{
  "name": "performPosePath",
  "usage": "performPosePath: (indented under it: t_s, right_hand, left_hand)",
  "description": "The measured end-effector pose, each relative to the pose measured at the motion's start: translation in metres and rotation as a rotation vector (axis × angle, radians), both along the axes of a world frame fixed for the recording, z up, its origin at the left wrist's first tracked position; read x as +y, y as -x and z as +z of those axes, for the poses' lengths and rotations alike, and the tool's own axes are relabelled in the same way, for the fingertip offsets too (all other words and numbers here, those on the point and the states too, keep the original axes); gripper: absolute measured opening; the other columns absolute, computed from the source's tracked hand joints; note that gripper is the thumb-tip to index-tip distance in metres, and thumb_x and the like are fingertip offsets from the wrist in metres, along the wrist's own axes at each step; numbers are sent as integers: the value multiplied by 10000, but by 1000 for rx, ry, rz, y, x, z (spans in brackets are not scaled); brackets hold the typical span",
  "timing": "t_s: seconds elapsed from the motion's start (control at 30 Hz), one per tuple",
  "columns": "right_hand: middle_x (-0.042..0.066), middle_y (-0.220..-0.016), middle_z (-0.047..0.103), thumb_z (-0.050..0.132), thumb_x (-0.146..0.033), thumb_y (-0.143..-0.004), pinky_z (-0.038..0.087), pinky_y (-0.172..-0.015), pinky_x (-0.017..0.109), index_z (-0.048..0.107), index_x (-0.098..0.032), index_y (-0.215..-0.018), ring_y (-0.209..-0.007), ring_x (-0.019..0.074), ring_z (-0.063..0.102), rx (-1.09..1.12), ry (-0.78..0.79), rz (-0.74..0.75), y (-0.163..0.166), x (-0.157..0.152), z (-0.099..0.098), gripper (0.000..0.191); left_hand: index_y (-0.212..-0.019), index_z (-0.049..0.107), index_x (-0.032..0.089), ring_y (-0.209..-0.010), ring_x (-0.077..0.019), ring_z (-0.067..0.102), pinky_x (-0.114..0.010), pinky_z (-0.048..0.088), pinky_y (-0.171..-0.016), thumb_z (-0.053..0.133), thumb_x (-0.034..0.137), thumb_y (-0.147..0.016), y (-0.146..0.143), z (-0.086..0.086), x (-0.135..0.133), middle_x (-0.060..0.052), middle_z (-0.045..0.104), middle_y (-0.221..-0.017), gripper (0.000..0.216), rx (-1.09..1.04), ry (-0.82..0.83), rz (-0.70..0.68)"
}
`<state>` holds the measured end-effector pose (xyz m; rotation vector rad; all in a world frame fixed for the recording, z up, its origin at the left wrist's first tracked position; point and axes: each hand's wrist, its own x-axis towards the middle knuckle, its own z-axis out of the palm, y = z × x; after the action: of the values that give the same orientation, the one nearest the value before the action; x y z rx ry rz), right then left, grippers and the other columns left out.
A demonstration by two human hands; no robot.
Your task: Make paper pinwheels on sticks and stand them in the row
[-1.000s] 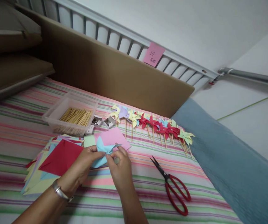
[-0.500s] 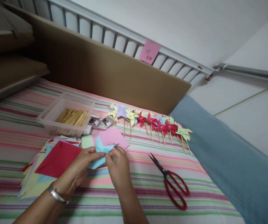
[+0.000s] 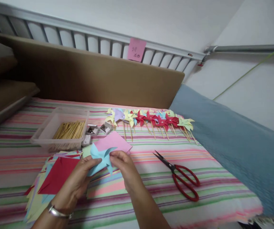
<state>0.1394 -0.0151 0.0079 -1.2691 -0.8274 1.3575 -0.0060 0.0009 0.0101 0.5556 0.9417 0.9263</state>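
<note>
Between my two hands is a light blue paper pinwheel (image 3: 103, 156), its blades partly folded inward. My left hand (image 3: 84, 171) pinches it from the left, thumb on top near the centre. With thumb and fingers closed, my right hand (image 3: 121, 160) grips a blade on the right side. Beneath lie pink paper squares (image 3: 114, 142) and other coloured sheets. A stack of coloured paper with a red square (image 3: 58, 175) on top lies left of my left hand. Scissors with red handles (image 3: 177, 171) rest to the right, blades slightly apart.
A clear plastic box (image 3: 40, 135) holds many wooden sticks (image 3: 70, 129). Beside it are small boxes of dark pins (image 3: 92, 129). Finished pinwheels on sticks (image 3: 151, 118) lie in a row at the back, before a cardboard panel (image 3: 98, 82). Cardboard boxes (image 3: 5, 98) stand at far left.
My right hand has shifted from the pinwheel's centre to a blade at its right, and more folded blades show. The camera view has tilted and shifted.
</note>
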Motion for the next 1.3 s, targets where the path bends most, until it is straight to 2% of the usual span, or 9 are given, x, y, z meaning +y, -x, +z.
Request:
performPosePath:
  t_s: [0.2, 0.4, 0.53, 0.67, 0.77, 0.93, 1.03, 1.13, 1.3]
  right_hand:
    - [-49, -548, 525, 654, -187, -586, 343, -551, 212, 593, -141, -609, -538, 91, 451, 31, 32, 72, 1, -2, -1, 80]
    - [-46, -528, 519, 625, -179, -572, 322, -523, 219, 593, -142, -608, -514, 104, 443, -85, 11, 51, -1, 3, -14, 61]
    - [-18, -552, 570, 629, -193, -591, 352, -536, 232, 621, -124, -638, -527, 121, 480, -131, -24, 43, 4, 6, -21, 84]
    - [-6, -583, 608, 694, -249, -604, 408, -578, 246, 643, -133, -679, -573, 143, 543, -141, -68, 69, 7, 5, -22, 147]
    - [38, -721, 675, 687, -336, -661, 460, -641, 273, 672, -142, -836, -681, 179, 612, -160, -136, 91, 3, 9, -21, 261]
    - [82, -923, 700, 468, -281, -846, 490, -757, 289, 672, -144, -959, -845, 190, 647, -914, -218, 33, -2, 51, -11, 270]
    - [53, -944, 692, 507, -215, -829, 439, -857, 290, 703, -188, -847, -951, 189, 607, -1147, -222, 77, 11, 97, -1, 199]
    - [72, -930, 685, 564, -179, -820, 418, -891, 308, 692, -163, -762, -1005, 205, 581, -1361, -134, 158, 32, 144, 4, 142]
    - [81, -1101, 598, 547, -303, -881, 480, -848, 416, 577, -132, -1072, -979, 203, 588, -1631, 107, 236, 58, 197, -9, 259]
  left_hand:
    - [-722, 709, 140, -617, -155, 609, -247, 461, -626, 756, 254, -587, -14, -12, 1, -33, 704, -669, 183, 86, -97, -61]
    - [-673, 719, 138, -567, -159, 589, -257, 441, -609, 786, 288, -500, -17, -27, 6, -37, 700, -624, 239, 125, -190, 16]
    - [-619, 711, 132, -523, -147, 553, -249, 417, -572, 743, 242, -518, -17, -32, 9, -17, 672, -559, 153, 228, -305, 20]
    - [-580, 694, 130, -489, -127, 520, -224, 396, -532, 714, 183, -517, -8, -23, 11, 8, 639, -511, 85, 270, -366, 85]
    - [-609, 696, 120, -492, -130, 543, -219, 414, -526, 743, 194, -517, 13, -5, 14, -12, 658, -546, 127, 221, -273, 198]
    - [-672, 682, 119, -548, -170, 619, -246, 482, -554, 760, 161, -544, 64, 24, 22, -47, 695, -606, 156, -31, -108, 391]
    - [-678, 671, 133, -578, -180, 637, -263, 514, -583, 724, 135, -589, 91, 29, 27, -26, 687, -591, 104, -184, -72, 491]
    - [-650, 642, 170, -568, -142, 628, -228, 511, -567, 694, 113, -631, 113, 29, 31, 28, 666, -568, 79, -223, -21, 704]
    - [-701, 642, 189, -585, -117, 624, -202, 490, -546, 675, 125, -642, 136, 29, 35, 41, 680, -639, 93, -202, -25, 821]
